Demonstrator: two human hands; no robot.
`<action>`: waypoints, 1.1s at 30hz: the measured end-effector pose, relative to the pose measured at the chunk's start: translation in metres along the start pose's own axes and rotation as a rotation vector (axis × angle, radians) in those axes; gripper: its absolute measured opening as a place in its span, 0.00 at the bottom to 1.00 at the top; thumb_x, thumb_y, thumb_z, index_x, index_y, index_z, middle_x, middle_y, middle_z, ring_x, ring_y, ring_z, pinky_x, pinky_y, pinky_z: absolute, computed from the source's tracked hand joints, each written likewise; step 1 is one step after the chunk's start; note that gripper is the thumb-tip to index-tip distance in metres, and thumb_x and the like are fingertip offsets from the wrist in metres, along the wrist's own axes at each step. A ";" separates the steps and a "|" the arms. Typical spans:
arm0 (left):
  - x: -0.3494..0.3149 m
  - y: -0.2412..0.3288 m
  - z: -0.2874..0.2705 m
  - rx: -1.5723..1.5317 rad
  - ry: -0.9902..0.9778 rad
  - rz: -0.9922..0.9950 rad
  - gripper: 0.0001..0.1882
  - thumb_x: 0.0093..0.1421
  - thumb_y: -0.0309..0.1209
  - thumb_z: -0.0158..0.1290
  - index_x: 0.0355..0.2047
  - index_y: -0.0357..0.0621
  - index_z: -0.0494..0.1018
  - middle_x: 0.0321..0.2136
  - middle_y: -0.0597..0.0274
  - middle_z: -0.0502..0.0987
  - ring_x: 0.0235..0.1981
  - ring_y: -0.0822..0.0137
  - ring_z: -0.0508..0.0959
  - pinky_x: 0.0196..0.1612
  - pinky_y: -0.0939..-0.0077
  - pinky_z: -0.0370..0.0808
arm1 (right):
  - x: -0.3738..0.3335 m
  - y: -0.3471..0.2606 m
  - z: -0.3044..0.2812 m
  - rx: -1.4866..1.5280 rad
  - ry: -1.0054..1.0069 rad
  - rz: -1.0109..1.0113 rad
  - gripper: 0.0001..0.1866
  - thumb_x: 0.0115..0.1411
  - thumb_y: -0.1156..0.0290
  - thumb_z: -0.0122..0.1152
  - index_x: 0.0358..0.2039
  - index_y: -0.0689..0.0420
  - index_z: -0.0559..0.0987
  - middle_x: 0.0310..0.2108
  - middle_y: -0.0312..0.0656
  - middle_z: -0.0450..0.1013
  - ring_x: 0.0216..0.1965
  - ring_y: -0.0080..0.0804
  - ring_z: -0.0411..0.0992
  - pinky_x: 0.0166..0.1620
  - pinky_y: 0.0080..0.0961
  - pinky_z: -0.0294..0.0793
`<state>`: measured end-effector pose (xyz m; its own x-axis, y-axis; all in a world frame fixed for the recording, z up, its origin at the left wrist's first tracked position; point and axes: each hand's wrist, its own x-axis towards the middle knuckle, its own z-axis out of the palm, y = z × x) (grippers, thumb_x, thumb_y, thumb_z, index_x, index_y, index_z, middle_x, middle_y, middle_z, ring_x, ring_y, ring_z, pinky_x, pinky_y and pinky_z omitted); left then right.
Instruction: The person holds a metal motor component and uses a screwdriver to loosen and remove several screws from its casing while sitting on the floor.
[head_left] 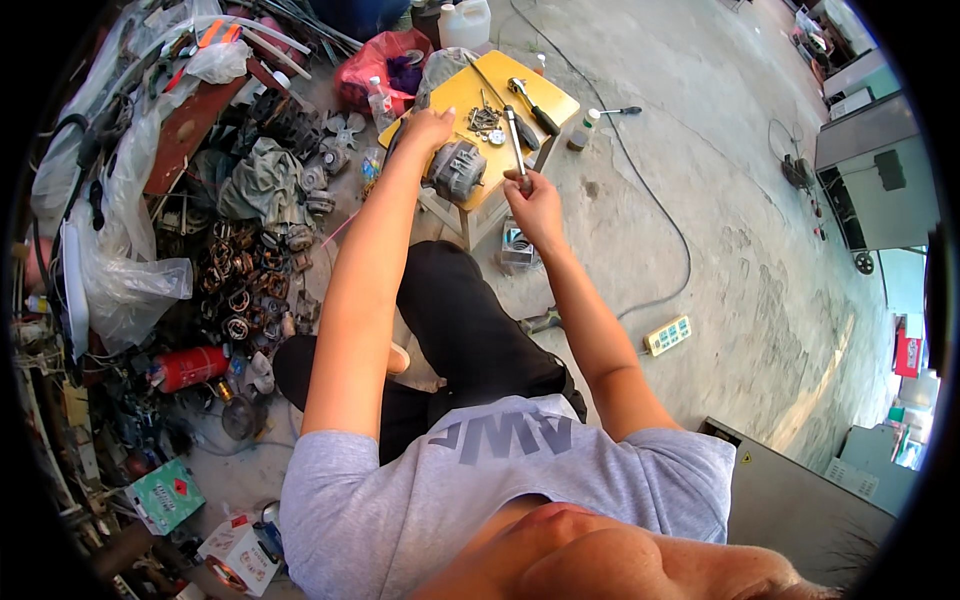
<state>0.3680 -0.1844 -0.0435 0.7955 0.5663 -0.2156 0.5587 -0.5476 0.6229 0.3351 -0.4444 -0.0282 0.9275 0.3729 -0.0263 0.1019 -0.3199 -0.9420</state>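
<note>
A small yellow-topped stool (560,95) stands in front of me, with a grey motor (458,170) lying on its near side. My left hand (428,130) is closed just beyond the motor; what its fingers hold, if anything, is hidden. My right hand (537,208) grips the near end of a long slim metal hand tool (516,140), which points away over the stool top. Loose bolts (484,118) lie in a pile behind the motor, beside a small round metal part (496,137). A ratchet wrench (540,115) with a dark handle rests farther right.
Scrap motors and coils (235,265) heap up on my left, with plastic sheeting (135,275) and a red cylinder (190,368). A dark cable (672,215) curves over the floor near a power strip (667,335). A small bottle (582,130) stands right of the stool.
</note>
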 end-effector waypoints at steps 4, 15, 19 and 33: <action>-0.050 0.053 -0.029 0.299 -0.244 0.073 0.46 0.48 0.70 0.50 0.50 0.39 0.75 0.50 0.41 0.75 0.53 0.49 0.75 0.55 0.63 0.70 | -0.005 0.048 -0.008 0.032 0.036 0.019 0.12 0.56 0.69 0.59 0.38 0.63 0.77 0.27 0.44 0.74 0.28 0.32 0.73 0.36 0.29 0.72; -0.108 0.079 -0.049 0.541 -0.101 0.189 0.53 0.36 0.59 0.63 0.61 0.48 0.62 0.52 0.49 0.74 0.54 0.53 0.73 0.56 0.58 0.68 | -0.040 0.050 -0.024 0.115 -0.090 0.040 0.17 0.64 0.62 0.55 0.46 0.60 0.73 0.30 0.39 0.75 0.29 0.29 0.71 0.37 0.29 0.72; -0.119 0.060 -0.061 0.217 0.021 0.283 0.52 0.38 0.52 0.66 0.63 0.46 0.61 0.52 0.45 0.73 0.52 0.53 0.75 0.54 0.65 0.71 | -0.047 0.049 -0.036 0.041 -0.035 0.079 0.18 0.63 0.63 0.57 0.48 0.60 0.72 0.31 0.40 0.75 0.31 0.29 0.72 0.38 0.28 0.72; -0.151 0.038 -0.038 0.105 0.133 0.373 0.39 0.41 0.46 0.63 0.58 0.63 0.69 0.44 0.54 0.70 0.47 0.54 0.74 0.52 0.64 0.71 | -0.041 0.013 -0.055 0.167 -0.188 0.052 0.17 0.63 0.65 0.59 0.48 0.61 0.78 0.28 0.30 0.71 0.29 0.16 0.66 0.34 0.15 0.66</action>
<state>0.2598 -0.2675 0.0419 0.9146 0.3879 0.1139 0.2642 -0.7867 0.5580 0.3179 -0.5118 -0.0210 0.8450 0.5204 -0.1229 -0.0194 -0.1999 -0.9796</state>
